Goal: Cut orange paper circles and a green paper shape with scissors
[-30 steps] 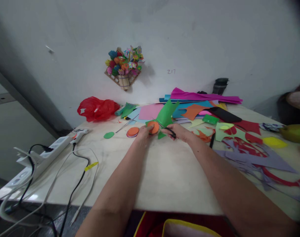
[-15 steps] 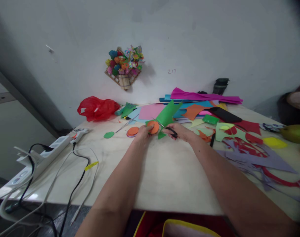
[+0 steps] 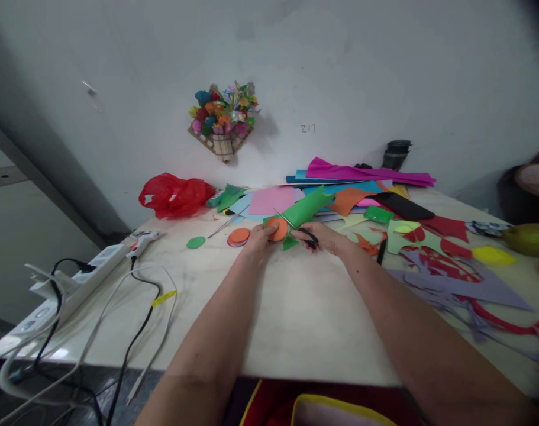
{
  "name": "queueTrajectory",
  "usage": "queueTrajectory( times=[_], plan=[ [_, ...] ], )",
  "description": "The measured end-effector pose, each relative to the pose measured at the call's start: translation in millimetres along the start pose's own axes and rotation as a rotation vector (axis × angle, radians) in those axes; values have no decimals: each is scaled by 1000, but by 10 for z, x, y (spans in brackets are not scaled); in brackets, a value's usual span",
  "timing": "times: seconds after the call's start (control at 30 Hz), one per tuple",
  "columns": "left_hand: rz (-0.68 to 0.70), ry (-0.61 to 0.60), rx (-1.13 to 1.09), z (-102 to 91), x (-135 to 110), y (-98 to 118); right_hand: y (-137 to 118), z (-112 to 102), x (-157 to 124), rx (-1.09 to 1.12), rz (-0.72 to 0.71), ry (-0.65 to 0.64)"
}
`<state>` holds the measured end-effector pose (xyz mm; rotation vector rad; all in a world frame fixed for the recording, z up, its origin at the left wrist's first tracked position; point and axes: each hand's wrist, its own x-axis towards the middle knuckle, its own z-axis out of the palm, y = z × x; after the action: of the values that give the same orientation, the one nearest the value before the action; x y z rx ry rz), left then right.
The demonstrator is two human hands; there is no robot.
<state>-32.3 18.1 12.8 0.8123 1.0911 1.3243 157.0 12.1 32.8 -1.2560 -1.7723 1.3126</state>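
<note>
Between thumb and fingers, my left hand [image 3: 262, 238] pinches an orange paper circle [image 3: 278, 229] laid against a sheet of green paper [image 3: 309, 207]. My right hand [image 3: 321, 238] is closed round the black handles of a pair of scissors [image 3: 308, 238]. Their blades point up and left, at the green paper close to the orange circle's edge. A small green flap hangs below the blades. Left of my left hand, a stack of orange circles [image 3: 239, 236] lies on the table, with a green circle [image 3: 196, 242] farther left.
A power strip [image 3: 87, 272] and loose cables run along the left side. A red plastic bag [image 3: 174, 195] sits at the back left. Coloured paper sheets line the back, beside a black phone-like slab [image 3: 406, 206]. Purple scraps [image 3: 468, 290] cover the right side.
The green paper's upper part has tipped lower and to the right. The orange circle has shifted slightly right with my left hand. My right hand stays in nearly the same place.
</note>
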Motion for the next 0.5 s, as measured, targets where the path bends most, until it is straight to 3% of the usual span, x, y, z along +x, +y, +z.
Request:
queueTrajectory(
  times=[0.5],
  plan=[
    [-5, -3, -36, 39, -18, 24, 60, -3, 47, -13, -44, 7]
  ],
)
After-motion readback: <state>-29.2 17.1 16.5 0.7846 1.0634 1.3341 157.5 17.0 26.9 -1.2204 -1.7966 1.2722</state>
